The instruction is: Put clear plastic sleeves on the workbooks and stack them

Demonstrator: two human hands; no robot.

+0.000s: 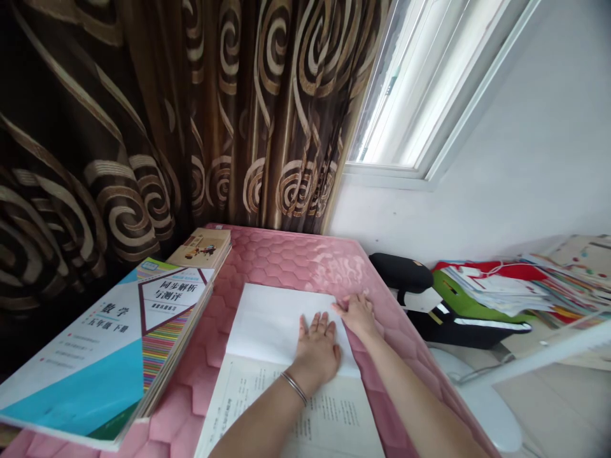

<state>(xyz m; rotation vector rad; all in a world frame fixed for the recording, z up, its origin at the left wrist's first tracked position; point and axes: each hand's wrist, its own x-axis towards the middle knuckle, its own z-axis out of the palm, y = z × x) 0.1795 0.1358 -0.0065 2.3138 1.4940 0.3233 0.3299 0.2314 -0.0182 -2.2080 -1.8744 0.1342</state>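
Observation:
A blank white sheet [272, 318] lies across the far part of a printed book page [344, 413] on the pink quilted surface. My left hand [317, 350], with a silver bangle at the wrist, rests palm down on the sheet near its right side. Its fingers are spread and point away from me. My right hand [359, 313] is at the sheet's far right corner, with bent fingers and the thumb closed on the edge. Whether the sheet is loose or joined to the book I cannot tell.
To the left, a stack of workbooks [109, 331] stands beside smaller tan books [203, 248]. A patterned curtain [272, 114] hangs behind the pink padded surface [281, 261]. Off its right edge are a black case [401, 272], a green bag with papers [458, 296] and a white stand [496, 401].

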